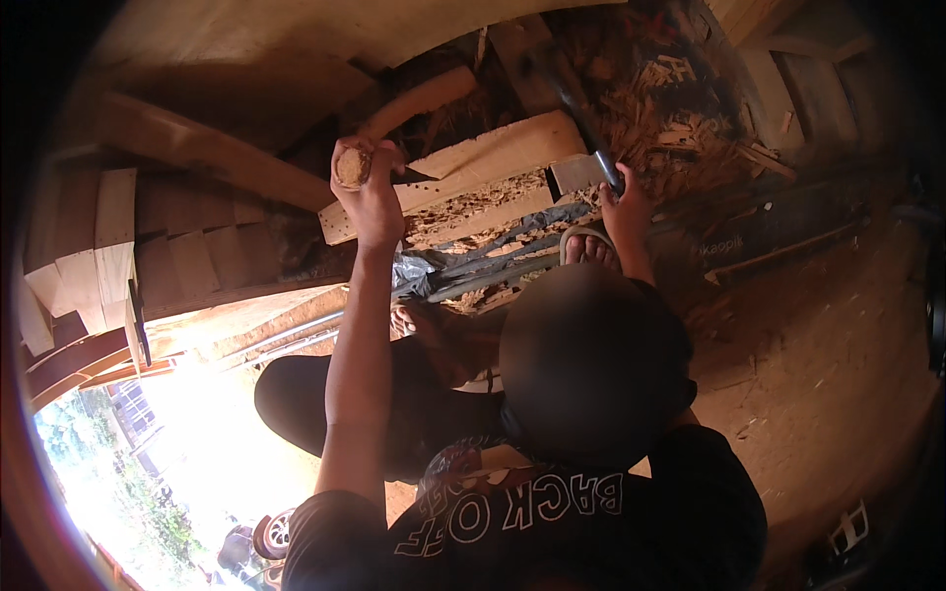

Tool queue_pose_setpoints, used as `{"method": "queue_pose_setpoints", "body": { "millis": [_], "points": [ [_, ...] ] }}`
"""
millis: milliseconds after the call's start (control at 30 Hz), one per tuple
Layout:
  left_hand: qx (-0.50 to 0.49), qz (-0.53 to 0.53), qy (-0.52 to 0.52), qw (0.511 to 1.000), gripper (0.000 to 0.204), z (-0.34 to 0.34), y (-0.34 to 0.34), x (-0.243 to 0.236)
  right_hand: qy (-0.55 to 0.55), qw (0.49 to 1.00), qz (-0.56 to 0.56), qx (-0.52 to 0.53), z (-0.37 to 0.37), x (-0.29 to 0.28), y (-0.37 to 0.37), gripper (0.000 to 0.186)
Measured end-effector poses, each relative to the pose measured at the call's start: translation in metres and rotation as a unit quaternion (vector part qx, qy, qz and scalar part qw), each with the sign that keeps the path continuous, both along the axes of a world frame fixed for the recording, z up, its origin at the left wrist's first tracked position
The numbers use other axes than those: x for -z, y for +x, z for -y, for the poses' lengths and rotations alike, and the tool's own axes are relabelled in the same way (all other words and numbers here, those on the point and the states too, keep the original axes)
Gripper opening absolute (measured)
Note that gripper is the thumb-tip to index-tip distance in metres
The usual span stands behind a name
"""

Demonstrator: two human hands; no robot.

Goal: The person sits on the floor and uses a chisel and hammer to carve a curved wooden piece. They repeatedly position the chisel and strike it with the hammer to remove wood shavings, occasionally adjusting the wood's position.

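Observation:
My left hand [372, 202] is raised and closed around a round-ended wooden piece [352, 169], its pale, rough end facing up. Past it lies a long wooden beam [483, 158], marked with small dark dots at its left end. At the beam's right end, my right hand [628, 205] has its fingers around a dark rod-like tool [605, 165] with a shiny section; the tool's far part is blurred. A flat grey piece [576, 174] lies beside the rod, against the beam; I cannot tell whether the two are joined.
Wood chips [680, 128] cover the ground at the far right. A curved wooden piece [424, 103] lies behind the beam. Stacked boards [89, 256] stand at the left. My sandaled foot [588, 246] is close to the right hand. Dark plastic [419, 273] lies near the beam.

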State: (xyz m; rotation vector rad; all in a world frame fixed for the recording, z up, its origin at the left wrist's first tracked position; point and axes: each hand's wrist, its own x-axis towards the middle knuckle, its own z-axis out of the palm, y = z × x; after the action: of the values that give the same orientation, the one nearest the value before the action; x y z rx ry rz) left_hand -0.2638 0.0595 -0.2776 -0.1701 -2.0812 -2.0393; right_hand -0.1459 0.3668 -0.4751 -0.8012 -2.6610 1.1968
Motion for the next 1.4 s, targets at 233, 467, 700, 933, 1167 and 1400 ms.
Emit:
{"method": "queue_pose_setpoints", "body": {
  "millis": [233,467,700,933,1167,1400],
  "points": [
    [0.008,-0.013,-0.075,0.997,0.016,0.006,0.005,0.001,0.03,0.999,0.007,-0.017,-0.003,0.004,-0.001,0.046],
    [0.017,0.008,0.003,1.0,0.012,0.001,0.01,0.001,0.053,0.998,0.015,-0.015,-0.002,0.007,-0.001,0.046],
    [0.011,0.017,0.022,1.0,0.015,-0.002,0.0,0.001,0.084,0.992,0.085,-0.025,-0.014,-0.002,-0.011,0.049],
    [0.004,0.031,0.089,0.996,0.013,0.007,0.001,0.003,-0.083,0.987,0.097,-0.099,-0.082,-0.079,-0.028,0.042],
    [-0.003,0.036,0.088,0.995,0.013,0.014,0.001,0.012,-0.304,0.947,0.076,-0.066,-0.06,-0.182,0.022,0.019],
    [0.072,-0.015,-0.037,0.997,0.013,-0.002,-0.005,0.006,-0.212,0.945,0.18,-0.171,-0.045,-0.224,-0.013,0.016]
  ]
}}
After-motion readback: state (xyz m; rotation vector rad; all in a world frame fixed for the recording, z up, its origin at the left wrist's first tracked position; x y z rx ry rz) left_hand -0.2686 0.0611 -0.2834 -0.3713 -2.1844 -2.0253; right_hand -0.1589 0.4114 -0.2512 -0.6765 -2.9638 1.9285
